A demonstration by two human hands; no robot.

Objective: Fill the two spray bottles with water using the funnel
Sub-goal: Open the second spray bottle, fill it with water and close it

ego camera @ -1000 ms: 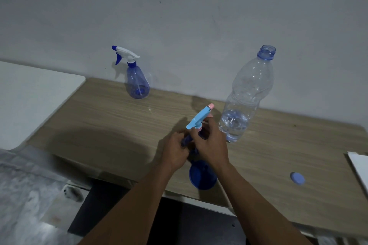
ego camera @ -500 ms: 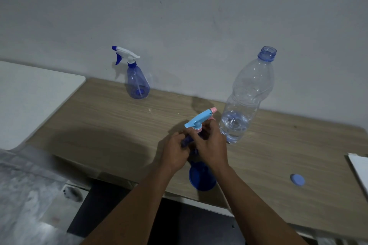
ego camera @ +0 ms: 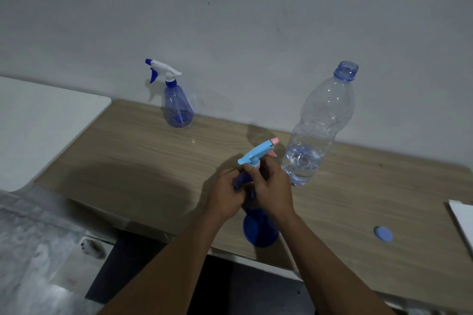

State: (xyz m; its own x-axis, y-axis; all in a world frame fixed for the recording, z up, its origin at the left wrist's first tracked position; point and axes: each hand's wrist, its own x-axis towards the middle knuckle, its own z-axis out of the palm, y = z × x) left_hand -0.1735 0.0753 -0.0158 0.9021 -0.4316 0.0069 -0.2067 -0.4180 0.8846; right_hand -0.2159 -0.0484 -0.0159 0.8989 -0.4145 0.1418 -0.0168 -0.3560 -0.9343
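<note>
- The near spray bottle is at the front of the bench, and both hands are on it. Its dark blue base shows below the wrists, close to the front edge.
- The left hand is curled round the upper part of this bottle and grips it from the left side.
- The right hand is also closed on the bottle. Its fingers wrap the neck from the right, and the thumb and fingertips sit at the pink collar directly under the spray head.
- The spray head is light blue with a pink nozzle. It sticks out above the two hands and points away, toward the right.
- The two hands touch each other around the neck, so most of the bottle's middle is hidden.
- The water bottle stands upright just beside the right hand, toward the back. It is uncapped and holds water only in its lower part.
- Its cap lies flat on the bench, well apart, to the right.
- The far spray bottle stands upright at the back left of the bench, against the wall. It has a white head on it, and no hand is near it.
</note>
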